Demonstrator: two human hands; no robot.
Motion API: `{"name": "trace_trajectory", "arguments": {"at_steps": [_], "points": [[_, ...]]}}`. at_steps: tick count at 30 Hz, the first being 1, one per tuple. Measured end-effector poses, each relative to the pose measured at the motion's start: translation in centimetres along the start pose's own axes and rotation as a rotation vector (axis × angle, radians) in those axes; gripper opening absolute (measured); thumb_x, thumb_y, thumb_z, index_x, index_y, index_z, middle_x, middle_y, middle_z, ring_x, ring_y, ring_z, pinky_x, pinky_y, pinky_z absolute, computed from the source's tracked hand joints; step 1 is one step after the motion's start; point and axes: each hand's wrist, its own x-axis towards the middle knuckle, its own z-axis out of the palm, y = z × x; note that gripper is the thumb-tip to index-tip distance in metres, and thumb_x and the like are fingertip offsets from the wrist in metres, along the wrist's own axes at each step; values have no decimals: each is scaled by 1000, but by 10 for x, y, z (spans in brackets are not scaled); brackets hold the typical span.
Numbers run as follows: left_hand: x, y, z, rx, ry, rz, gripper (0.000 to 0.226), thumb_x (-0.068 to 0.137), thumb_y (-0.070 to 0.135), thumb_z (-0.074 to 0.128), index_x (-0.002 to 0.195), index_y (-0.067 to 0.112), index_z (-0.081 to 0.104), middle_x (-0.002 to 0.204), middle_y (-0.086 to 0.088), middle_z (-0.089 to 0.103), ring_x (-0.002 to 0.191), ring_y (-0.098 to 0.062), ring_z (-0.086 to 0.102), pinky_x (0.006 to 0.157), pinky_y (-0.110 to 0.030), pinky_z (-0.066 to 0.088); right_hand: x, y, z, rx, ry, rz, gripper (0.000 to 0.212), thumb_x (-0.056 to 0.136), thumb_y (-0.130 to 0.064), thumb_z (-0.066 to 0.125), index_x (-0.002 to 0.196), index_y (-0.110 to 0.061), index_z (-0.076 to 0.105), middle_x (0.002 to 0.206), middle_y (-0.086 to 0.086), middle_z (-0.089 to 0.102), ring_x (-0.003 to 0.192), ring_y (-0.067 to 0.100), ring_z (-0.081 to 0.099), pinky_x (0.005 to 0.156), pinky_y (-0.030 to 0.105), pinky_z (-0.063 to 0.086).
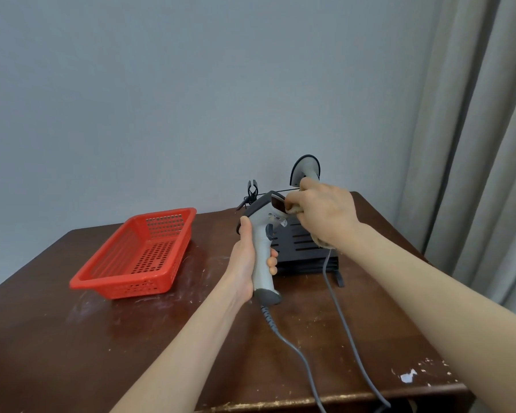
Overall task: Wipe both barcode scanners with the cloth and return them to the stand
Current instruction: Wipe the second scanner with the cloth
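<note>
A grey handheld barcode scanner [264, 251] was held upright above the table [161, 347] by the left hand [246, 260], which was wrapped around its handle with the thumb laid along the back. The grip was evidently chosen so that the dark red scan window faced the other hand and stayed steady under pressure. The right hand [322, 213] was closed on a bunched tan cloth [320, 241], of which only small parts showed below the wrist and at the fingertips; it was pressed against the scanner's window, so the wiping of this scanner was judged to be under way.

The second scanner [306, 171] was seen behind the right hand, its head raised above the black slotted stand [301, 248]; whether it was seated in the stand could not be told, because the hand hid its handle. Two grey cables [340, 320] were trailed from the scanners across the table toward the near edge, left slack so that neither unit was tugged. A red perforated basket [140, 257] was set well apart to the left, clear of the work.
</note>
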Motion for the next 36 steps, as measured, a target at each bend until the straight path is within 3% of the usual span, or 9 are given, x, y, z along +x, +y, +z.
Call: {"name": "trace_trajectory", "arguments": {"at_steps": [6,9,12,17,21,24,27,32,36], "points": [[2,-1,0,29,21,17,71,85,72,35,98,6,59,54,-6,52,38,-14,43,37,-21,39,-1,10,-6,135,-119,-2,27,89,-21,46,100,-36,65,98,-7,51,88,20,54,68,31,41],[4,-1,-2,-15,33,20,72,83,74,35,98,7,60,53,-5,51,38,-13,42,36,-20,39,-2,17,-7,14,-136,97,23,87,-23,47,90,-34,67,98,-4,60,84,22,56,64,29,38],[5,-1,-6,-66,29,12,76,80,76,34,103,8,60,53,-4,50,37,-11,42,35,-20,39,-4,24,-7,185,-55,206,22,86,-26,51,96,-35,68,98,-5,64,89,23,59,66,28,40],[4,-5,-3,-90,10,-15,78,80,76,34,107,8,60,56,-4,50,37,-12,41,35,-20,39,-4,7,-3,385,-12,45,28,86,-25,53,105,-40,67,102,-6,61,97,19,57,80,36,49],[4,-7,-2,-76,13,-32,79,79,77,34,107,8,60,55,-5,51,36,-12,42,35,-20,39,0,14,1,163,-94,107,30,86,-25,49,103,-40,68,105,-5,65,94,22,61,72,32,49],[4,-9,-2,-93,14,-33,79,79,77,34,102,6,60,54,-4,51,36,-11,41,34,-20,38,-1,13,-3,274,28,154,24,85,-27,52,100,-33,69,99,-2,68,92,24,61,70,32,47],[4,-10,2,-100,8,-53,77,78,78,35,92,7,59,54,-5,51,36,-12,41,35,-20,38,-6,-1,-5,426,61,18,27,85,-23,54,104,-34,69,94,-5,63,90,18,58,74,34,49],[4,-14,1,-138,-5,-77,76,78,77,37,97,7,60,55,-5,51,35,-11,41,33,-19,38,-3,7,-3,150,-80,67,29,87,-23,50,102,-38,71,103,-9,62,93,20,61,72,32,50],[3,-15,3,-136,-8,-80,73,80,76,37,89,8,60,56,-5,51,36,-11,41,34,-19,38,-3,-4,-8,293,47,72,27,87,-26,51,102,-35,71,96,-5,61,89,21,58,73,33,49]]}}
